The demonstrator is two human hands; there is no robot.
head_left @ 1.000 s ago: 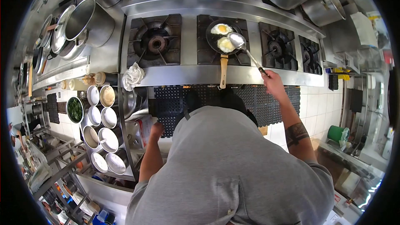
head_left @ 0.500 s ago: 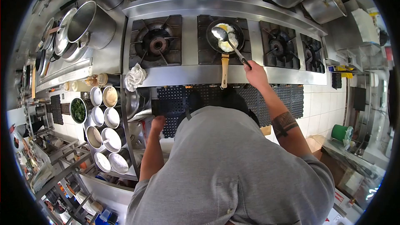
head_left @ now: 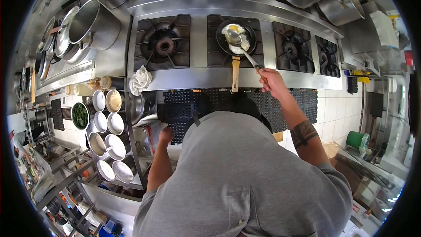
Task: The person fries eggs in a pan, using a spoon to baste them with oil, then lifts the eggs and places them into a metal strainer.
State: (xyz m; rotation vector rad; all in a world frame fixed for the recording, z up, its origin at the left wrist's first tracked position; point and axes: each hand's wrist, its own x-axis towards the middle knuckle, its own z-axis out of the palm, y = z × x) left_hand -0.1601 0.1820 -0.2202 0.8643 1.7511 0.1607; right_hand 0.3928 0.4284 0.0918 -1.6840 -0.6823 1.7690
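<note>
My right hand (head_left: 272,82) grips the dark handle of a long metal spoon (head_left: 251,59). Its bowl rests over fried eggs (head_left: 237,29) in a small black frying pan (head_left: 251,30). The eggs show white with a patch of yellow yolk. Toward me points the pan's wooden handle (head_left: 236,73), with no hand on it. My left hand (head_left: 166,135) hangs low beside my body, away from the stove; its fingers appear curled, and nothing can be made out in them.
Bare burners (head_left: 164,44) flank the pan on the stove. A crumpled white cloth (head_left: 140,80) lies on the front ledge. At left, a rack holds several round containers (head_left: 115,123) and a bowl of greens (head_left: 80,115). A large pot (head_left: 94,24) stands farther back.
My right hand has drawn back toward me and slightly right. The spoon's bowl has shifted right and down, onto the middle of the eggs. My left hand has dropped slightly lower.
</note>
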